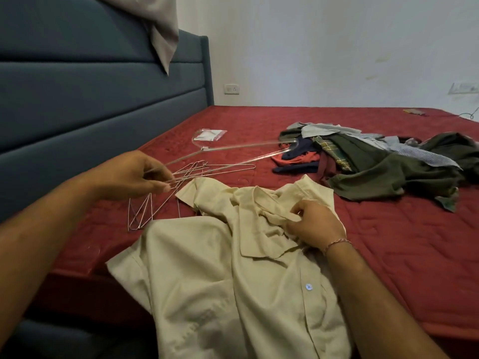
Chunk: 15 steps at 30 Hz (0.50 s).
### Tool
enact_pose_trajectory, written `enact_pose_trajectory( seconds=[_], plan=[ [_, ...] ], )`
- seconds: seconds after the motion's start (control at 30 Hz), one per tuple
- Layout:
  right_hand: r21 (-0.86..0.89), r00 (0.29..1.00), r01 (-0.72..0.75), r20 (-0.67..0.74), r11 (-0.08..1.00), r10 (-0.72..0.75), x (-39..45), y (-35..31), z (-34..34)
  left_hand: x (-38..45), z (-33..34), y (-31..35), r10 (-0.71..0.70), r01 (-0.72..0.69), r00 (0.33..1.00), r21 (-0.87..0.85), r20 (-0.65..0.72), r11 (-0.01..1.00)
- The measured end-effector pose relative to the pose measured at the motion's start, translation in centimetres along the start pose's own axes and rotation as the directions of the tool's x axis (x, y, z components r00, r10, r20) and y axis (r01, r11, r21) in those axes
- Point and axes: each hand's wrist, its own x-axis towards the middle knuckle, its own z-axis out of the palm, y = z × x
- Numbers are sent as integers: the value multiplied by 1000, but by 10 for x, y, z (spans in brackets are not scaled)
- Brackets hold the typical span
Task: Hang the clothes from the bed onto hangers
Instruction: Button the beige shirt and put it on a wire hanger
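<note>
The left hand (145, 174), at centre left of the frame, pinches one wire hanger (228, 154) by a corner between thumb and fingertips, lifted off the bed (388, 242). The hanger's long axis runs from that hand up and to the right, its far end reaching toward the pile of clothes (375, 161) in the upper right. Below and just beside the hand, the loose heap of spare hangers (153, 206) lies on the red cover.

The cream shirt (233, 268) is spread across the lower middle of the frame, collar pointing up-frame, its hem hanging over the near edge of the bed. The right hand (313, 224) rests on the collar area, fingers curled and gripping a fold of the cloth there.

The collar opening lies to the right of and below the held hanger, so the hanger must swing down and rightward to meet it; the right hand is already at the neck and is the nearer one to open it. A grey cloth (160, 29) hangs over the blue headboard (77, 99) in the upper left.
</note>
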Motion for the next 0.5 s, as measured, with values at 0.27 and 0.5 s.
enact_pose_trajectory(
  seconds=[0.27,0.5],
  plan=[
    [289,996,81,-68,954,-64,12,21,-23,-6,-9,-13,-1,-34,981,175,196,984],
    [380,897,414,-325,827,-299,4,-1,-60,10,11,16,58,-102,974,194,220,976]
  ],
)
